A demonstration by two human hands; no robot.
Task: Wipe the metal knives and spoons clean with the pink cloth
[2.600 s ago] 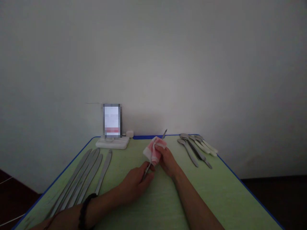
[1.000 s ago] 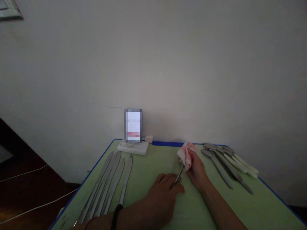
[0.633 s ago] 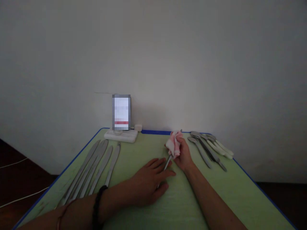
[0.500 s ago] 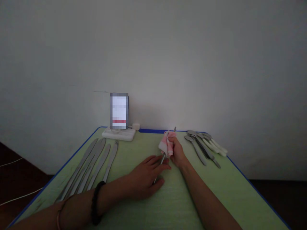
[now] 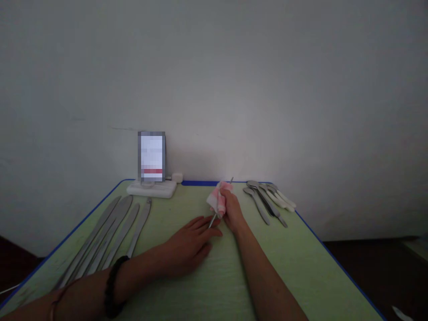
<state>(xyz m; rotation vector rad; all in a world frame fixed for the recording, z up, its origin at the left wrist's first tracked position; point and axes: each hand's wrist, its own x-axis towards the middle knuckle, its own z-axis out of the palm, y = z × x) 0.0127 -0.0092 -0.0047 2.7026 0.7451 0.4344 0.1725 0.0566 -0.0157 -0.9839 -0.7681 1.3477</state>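
My left hand (image 5: pixel 189 243) rests on the green table (image 5: pixel 301 276) with its fingers pinching the near end of a thin metal utensil (image 5: pixel 213 220). My right hand (image 5: pixel 230 209) is closed around a pink and white cloth (image 5: pixel 216 199) that is wrapped about the utensil's middle. The utensil's far tip (image 5: pixel 231 179) pokes out past the cloth toward the wall. The part under the cloth is hidden.
Several long table knives (image 5: pixel 110 234) lie side by side at the left. Several spoons (image 5: pixel 267 200) lie at the back right. A blurred screen (image 5: pixel 151 156) stands on a white base (image 5: pixel 152 189) against the wall. The table has a blue edge.
The cloth in my right hand has slid back and forth along the utensil while my left hand kept the near end. The camera view has swung left and right.
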